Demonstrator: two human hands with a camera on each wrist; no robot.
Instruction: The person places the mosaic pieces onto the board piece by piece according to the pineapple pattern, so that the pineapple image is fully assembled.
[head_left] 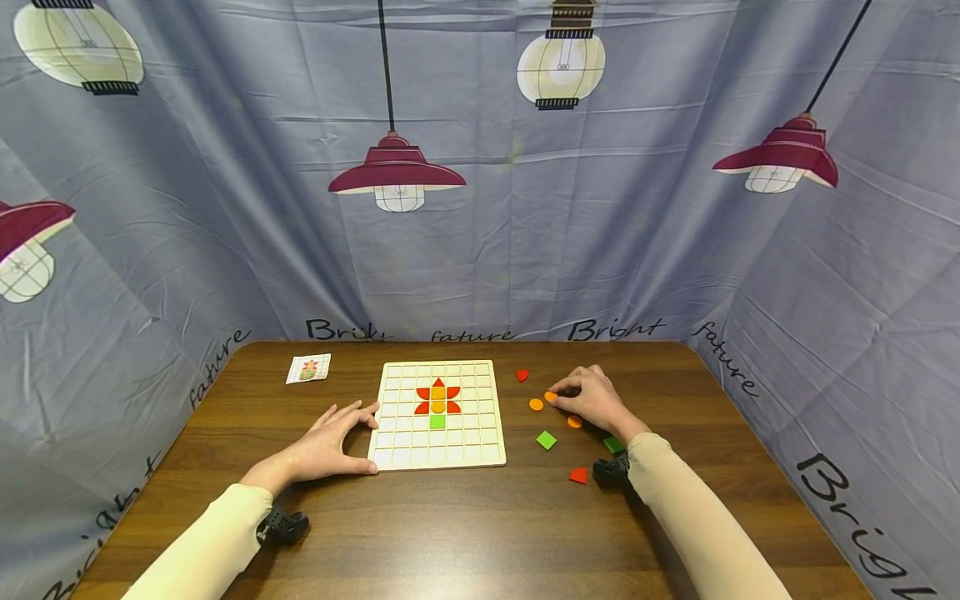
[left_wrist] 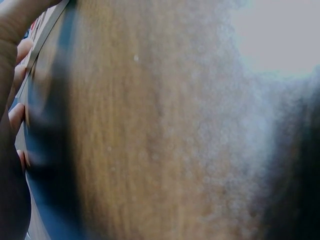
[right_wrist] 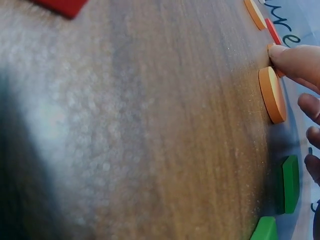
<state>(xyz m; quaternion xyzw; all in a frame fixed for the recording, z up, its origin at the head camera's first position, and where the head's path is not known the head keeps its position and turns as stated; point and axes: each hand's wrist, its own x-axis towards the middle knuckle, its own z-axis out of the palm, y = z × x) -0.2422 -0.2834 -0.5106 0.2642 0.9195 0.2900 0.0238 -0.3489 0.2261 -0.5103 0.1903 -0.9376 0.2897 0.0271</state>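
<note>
My left hand (head_left: pixel 326 446) rests at the left edge of a cream grid board (head_left: pixel 401 454), its thumb near the lower left corner and a finger higher up. On the board lies a figure of red petals (head_left: pixel 452 407), an orange square, an orange disc (head_left: pixel 438 407) and a green square (head_left: pixel 437 422). Right of the board, my right hand (head_left: pixel 592 400) holds an orange disc (head_left: pixel 551 397) at thumb and fingertips, low over the table. A second loose orange disc (head_left: pixel 536 405) lies beside it; a third (right_wrist: pixel 272 95) sits below the hand.
A red piece (head_left: pixel 522 376) lies near the board's upper right. Green pieces (head_left: pixel 546 440) and a red quarter piece (head_left: pixel 578 475) are nearer me. A printed pattern card (head_left: pixel 308 368) lies at the back left. A grey curtain (head_left: pixel 480 250) hangs behind the wooden table (head_left: pixel 450 533).
</note>
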